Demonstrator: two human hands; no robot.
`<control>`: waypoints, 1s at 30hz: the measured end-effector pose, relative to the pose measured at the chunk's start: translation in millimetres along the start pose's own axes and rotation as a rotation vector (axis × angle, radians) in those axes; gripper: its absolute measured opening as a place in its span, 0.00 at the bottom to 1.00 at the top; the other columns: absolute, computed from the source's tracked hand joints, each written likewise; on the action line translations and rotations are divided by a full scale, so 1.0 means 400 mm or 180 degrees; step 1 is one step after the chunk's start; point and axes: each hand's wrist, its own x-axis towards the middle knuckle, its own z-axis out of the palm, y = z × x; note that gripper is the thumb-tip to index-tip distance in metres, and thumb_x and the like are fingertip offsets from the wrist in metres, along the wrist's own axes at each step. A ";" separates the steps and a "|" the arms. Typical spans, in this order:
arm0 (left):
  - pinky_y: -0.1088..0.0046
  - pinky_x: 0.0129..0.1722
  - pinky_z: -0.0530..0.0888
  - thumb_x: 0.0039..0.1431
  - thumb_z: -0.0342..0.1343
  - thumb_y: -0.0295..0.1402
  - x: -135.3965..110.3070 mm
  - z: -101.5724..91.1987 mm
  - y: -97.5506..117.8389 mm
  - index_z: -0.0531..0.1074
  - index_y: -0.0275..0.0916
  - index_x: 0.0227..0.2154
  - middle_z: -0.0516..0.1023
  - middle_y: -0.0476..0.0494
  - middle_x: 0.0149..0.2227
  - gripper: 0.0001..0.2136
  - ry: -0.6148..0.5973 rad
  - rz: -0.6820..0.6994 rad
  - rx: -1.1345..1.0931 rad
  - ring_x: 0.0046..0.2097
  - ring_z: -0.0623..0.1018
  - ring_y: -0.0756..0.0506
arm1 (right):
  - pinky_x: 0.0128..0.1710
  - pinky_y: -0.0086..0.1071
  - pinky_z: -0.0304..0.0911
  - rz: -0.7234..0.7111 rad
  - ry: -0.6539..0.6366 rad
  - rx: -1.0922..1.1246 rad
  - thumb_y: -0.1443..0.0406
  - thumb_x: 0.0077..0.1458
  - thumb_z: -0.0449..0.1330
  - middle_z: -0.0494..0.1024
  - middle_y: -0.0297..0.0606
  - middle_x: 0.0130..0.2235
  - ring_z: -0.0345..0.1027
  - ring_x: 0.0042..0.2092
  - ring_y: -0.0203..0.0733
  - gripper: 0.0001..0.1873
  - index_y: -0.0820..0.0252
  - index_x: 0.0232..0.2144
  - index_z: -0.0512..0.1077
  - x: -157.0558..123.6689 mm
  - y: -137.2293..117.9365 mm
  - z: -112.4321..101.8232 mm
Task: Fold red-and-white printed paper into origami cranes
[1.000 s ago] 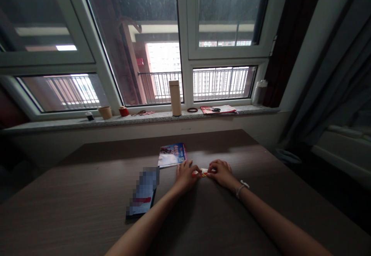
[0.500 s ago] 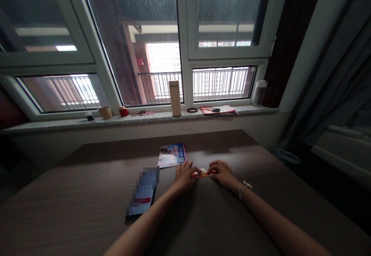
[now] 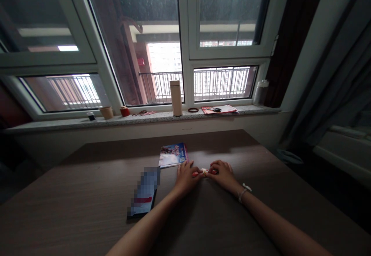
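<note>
A small strip of red, white and yellow printed paper (image 3: 204,172), seemingly folded, lies low over the table between both hands. My left hand (image 3: 187,174) pinches its left end between thumb and forefinger, the other fingers resting toward the table. At its right end, my right hand (image 3: 222,173) pinches it in the same way; a pale bracelet is on that wrist. The fingertips hide most of the paper. Just beyond my left hand lies a small stack of printed leaflets (image 3: 173,154). A phone (image 3: 145,192), its screen partly blurred, rests left of my left forearm.
The brown wooden table (image 3: 72,194) reaches toward a window sill. On the sill stand a beige flask (image 3: 175,98), a paper cup (image 3: 106,112), a red spool-like item (image 3: 125,111), a dark bracelet (image 3: 193,110), papers (image 3: 223,110) with scissors (image 3: 216,110), and a pale bottle (image 3: 261,93).
My fingertips have come slightly closer together on the paper, and less of it shows between them. The phone and leaflets stay in place; the view has shifted slightly.
</note>
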 end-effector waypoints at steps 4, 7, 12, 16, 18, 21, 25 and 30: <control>0.49 0.63 0.48 0.57 0.57 0.45 0.003 0.008 0.000 0.78 0.51 0.39 0.64 0.47 0.61 0.10 0.0091 -0.0032 0.0014 0.66 0.54 0.37 | 0.54 0.41 0.48 -0.0056 0.0059 -0.0105 0.51 0.47 0.63 0.74 0.34 0.42 0.64 0.48 0.46 0.12 0.50 0.28 0.77 -0.004 -0.007 0.002; 0.49 0.63 0.48 0.56 0.58 0.45 0.005 0.012 -0.002 0.77 0.52 0.39 0.65 0.47 0.61 0.10 0.0122 -0.0009 -0.0001 0.66 0.54 0.37 | 0.54 0.41 0.48 -0.0044 0.0066 -0.0147 0.51 0.46 0.65 0.73 0.33 0.42 0.63 0.49 0.46 0.12 0.50 0.28 0.76 -0.005 -0.012 0.002; 0.50 0.62 0.49 0.55 0.58 0.46 0.005 0.010 0.000 0.78 0.51 0.39 0.65 0.46 0.60 0.11 0.0138 0.0025 0.0009 0.65 0.55 0.36 | 0.53 0.40 0.48 0.0019 0.0032 -0.0145 0.50 0.45 0.65 0.73 0.34 0.42 0.63 0.48 0.45 0.13 0.51 0.27 0.76 -0.003 -0.018 -0.003; 0.50 0.62 0.51 0.54 0.59 0.46 0.004 0.005 0.007 0.78 0.50 0.39 0.66 0.45 0.60 0.12 0.0155 0.0006 0.0061 0.64 0.56 0.35 | 0.53 0.41 0.48 0.0132 0.0000 -0.0113 0.49 0.46 0.63 0.73 0.35 0.42 0.62 0.48 0.46 0.15 0.51 0.27 0.76 0.001 -0.024 -0.004; 0.50 0.62 0.51 0.54 0.59 0.46 0.004 0.003 0.010 0.77 0.50 0.39 0.66 0.45 0.60 0.12 0.0150 -0.0016 0.0076 0.64 0.56 0.35 | 0.53 0.41 0.48 0.0186 -0.0017 -0.0108 0.49 0.46 0.63 0.73 0.36 0.42 0.62 0.49 0.47 0.15 0.52 0.27 0.76 0.003 -0.025 -0.003; 0.51 0.62 0.52 0.54 0.59 0.45 0.004 0.000 0.011 0.77 0.50 0.39 0.65 0.46 0.60 0.12 0.0106 -0.0059 0.0092 0.64 0.56 0.35 | 0.53 0.40 0.48 0.0235 -0.0059 -0.0090 0.49 0.45 0.64 0.73 0.35 0.43 0.62 0.49 0.47 0.14 0.52 0.27 0.77 0.006 -0.025 -0.003; 0.51 0.61 0.52 0.53 0.59 0.44 0.005 0.000 0.011 0.77 0.51 0.39 0.66 0.47 0.59 0.11 0.0099 -0.0081 0.0079 0.64 0.56 0.35 | 0.54 0.40 0.47 0.0285 -0.0119 -0.0060 0.51 0.44 0.65 0.73 0.34 0.43 0.61 0.51 0.47 0.12 0.51 0.28 0.77 0.010 -0.021 -0.002; 0.52 0.61 0.53 0.53 0.60 0.44 0.009 0.001 0.003 0.77 0.52 0.39 0.66 0.48 0.59 0.11 0.0083 -0.0032 0.0030 0.63 0.57 0.35 | 0.55 0.40 0.46 0.0285 -0.0169 -0.0051 0.53 0.42 0.67 0.73 0.34 0.44 0.61 0.51 0.48 0.12 0.51 0.29 0.77 0.013 -0.015 -0.001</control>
